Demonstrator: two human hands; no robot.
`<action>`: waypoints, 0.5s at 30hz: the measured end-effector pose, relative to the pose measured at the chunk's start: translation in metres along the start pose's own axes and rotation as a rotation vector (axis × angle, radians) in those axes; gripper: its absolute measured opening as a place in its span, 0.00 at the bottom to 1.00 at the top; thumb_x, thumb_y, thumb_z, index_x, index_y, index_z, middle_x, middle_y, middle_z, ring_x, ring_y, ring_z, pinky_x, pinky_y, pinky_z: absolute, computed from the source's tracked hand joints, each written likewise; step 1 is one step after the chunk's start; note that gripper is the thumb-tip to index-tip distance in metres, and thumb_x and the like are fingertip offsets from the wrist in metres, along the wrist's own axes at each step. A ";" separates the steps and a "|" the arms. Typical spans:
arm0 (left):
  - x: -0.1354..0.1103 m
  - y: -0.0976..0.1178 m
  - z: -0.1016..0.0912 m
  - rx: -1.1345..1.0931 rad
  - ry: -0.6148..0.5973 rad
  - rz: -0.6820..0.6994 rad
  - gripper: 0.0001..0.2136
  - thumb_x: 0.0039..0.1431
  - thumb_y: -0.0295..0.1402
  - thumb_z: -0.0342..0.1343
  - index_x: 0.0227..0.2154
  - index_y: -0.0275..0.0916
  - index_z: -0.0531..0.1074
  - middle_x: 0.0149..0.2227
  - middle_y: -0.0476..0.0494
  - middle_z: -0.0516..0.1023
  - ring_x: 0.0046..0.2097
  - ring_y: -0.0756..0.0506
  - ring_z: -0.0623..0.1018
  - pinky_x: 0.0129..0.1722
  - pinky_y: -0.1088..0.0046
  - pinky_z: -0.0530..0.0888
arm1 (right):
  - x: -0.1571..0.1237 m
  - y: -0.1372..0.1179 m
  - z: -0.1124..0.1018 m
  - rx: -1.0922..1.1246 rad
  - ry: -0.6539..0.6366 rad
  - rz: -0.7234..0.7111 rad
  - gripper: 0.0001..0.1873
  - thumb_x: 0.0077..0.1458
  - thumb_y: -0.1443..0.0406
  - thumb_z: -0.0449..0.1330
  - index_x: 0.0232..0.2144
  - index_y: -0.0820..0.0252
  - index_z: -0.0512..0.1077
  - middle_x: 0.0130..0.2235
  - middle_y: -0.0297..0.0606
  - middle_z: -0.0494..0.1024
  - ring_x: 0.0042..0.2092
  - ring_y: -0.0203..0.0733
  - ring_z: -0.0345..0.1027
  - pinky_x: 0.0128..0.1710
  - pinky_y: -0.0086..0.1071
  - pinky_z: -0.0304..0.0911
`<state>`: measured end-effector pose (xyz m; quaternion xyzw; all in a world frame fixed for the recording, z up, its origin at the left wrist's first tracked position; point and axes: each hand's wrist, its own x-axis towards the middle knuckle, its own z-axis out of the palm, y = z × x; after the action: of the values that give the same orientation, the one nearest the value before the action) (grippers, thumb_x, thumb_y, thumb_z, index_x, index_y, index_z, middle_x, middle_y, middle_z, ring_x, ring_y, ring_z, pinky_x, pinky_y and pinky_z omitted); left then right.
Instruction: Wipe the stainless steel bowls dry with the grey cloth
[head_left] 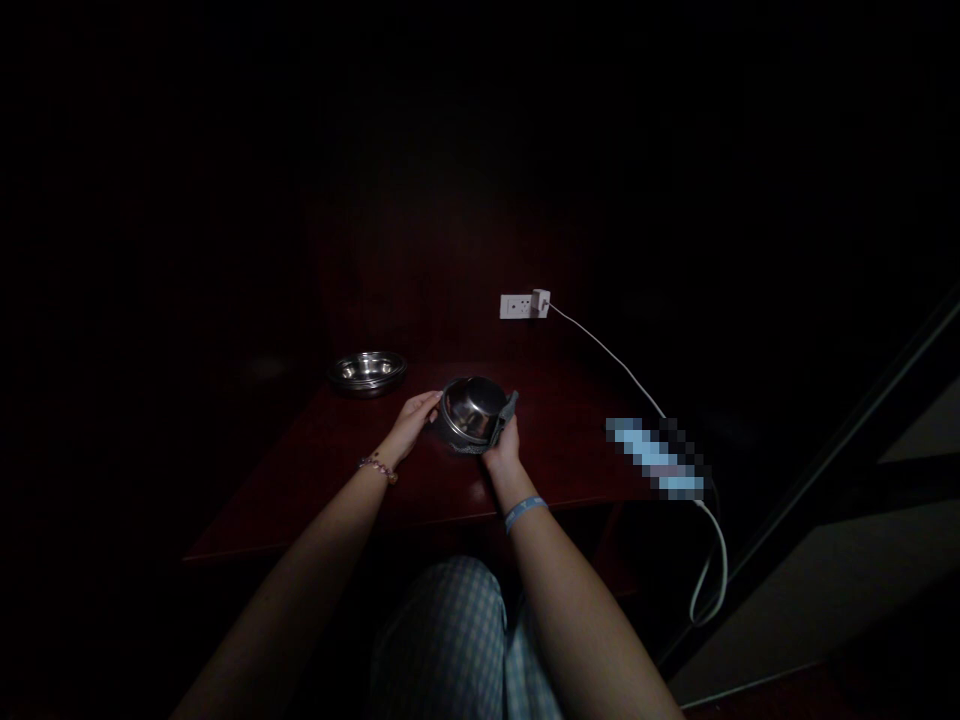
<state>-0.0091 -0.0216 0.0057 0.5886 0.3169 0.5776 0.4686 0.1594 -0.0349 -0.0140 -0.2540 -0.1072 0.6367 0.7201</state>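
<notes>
A shiny steel bowl [474,405] is tilted with its underside toward me, above the dark red table [315,500]. My left hand [415,417] grips the bowl's left rim, fingers partly hidden behind it. On the other side my right hand [507,445] presses a grey cloth [504,418] against the bowl's right and lower edge. Most of the right fingers are hidden by the cloth and bowl. Farther back on the left lie several stacked steel bowls or dishes [367,372].
A white wall socket [514,306] holds a plugged-in charger [540,302]. Its white cable [615,360] runs right to a pixelated bright object [656,460] by the table's right side. My knees [450,630] are below the front edge. The surroundings are very dark.
</notes>
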 end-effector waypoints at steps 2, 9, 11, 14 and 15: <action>0.001 -0.001 0.000 0.012 -0.002 0.010 0.17 0.58 0.47 0.67 0.26 0.38 0.77 0.25 0.50 0.69 0.29 0.50 0.63 0.29 0.73 0.59 | -0.001 0.000 0.000 -0.024 -0.006 -0.016 0.18 0.67 0.51 0.58 0.35 0.56 0.78 0.31 0.34 0.85 0.39 0.46 0.81 0.55 0.46 0.79; 0.001 -0.001 -0.002 0.068 -0.015 0.034 0.20 0.59 0.52 0.66 0.27 0.39 0.77 0.22 0.54 0.64 0.26 0.50 0.60 0.28 0.72 0.58 | -0.011 -0.004 0.009 0.053 0.042 0.042 0.22 0.74 0.57 0.49 0.36 0.59 0.78 0.32 0.35 0.85 0.36 0.42 0.80 0.56 0.40 0.78; 0.001 -0.001 -0.002 0.079 -0.027 0.038 0.21 0.58 0.54 0.66 0.27 0.39 0.77 0.20 0.55 0.62 0.26 0.50 0.60 0.28 0.72 0.58 | -0.011 -0.003 0.010 0.052 0.059 0.032 0.22 0.75 0.57 0.49 0.35 0.58 0.78 0.32 0.34 0.85 0.35 0.41 0.79 0.56 0.40 0.78; 0.001 0.000 -0.002 0.091 -0.034 0.044 0.22 0.56 0.56 0.66 0.26 0.39 0.77 0.20 0.55 0.63 0.25 0.50 0.60 0.27 0.72 0.58 | -0.010 -0.002 0.012 0.046 0.076 0.002 0.21 0.74 0.56 0.51 0.35 0.58 0.78 0.32 0.33 0.85 0.36 0.42 0.79 0.55 0.41 0.79; 0.001 0.001 -0.002 0.096 -0.031 0.045 0.22 0.56 0.56 0.66 0.26 0.39 0.77 0.20 0.55 0.63 0.25 0.50 0.60 0.27 0.71 0.58 | -0.010 -0.002 0.012 0.049 0.076 -0.002 0.21 0.74 0.55 0.51 0.35 0.58 0.78 0.32 0.33 0.85 0.36 0.42 0.79 0.56 0.41 0.79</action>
<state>-0.0111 -0.0211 0.0065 0.6264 0.3235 0.5629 0.4314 0.1534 -0.0422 -0.0011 -0.2602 -0.0641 0.6282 0.7304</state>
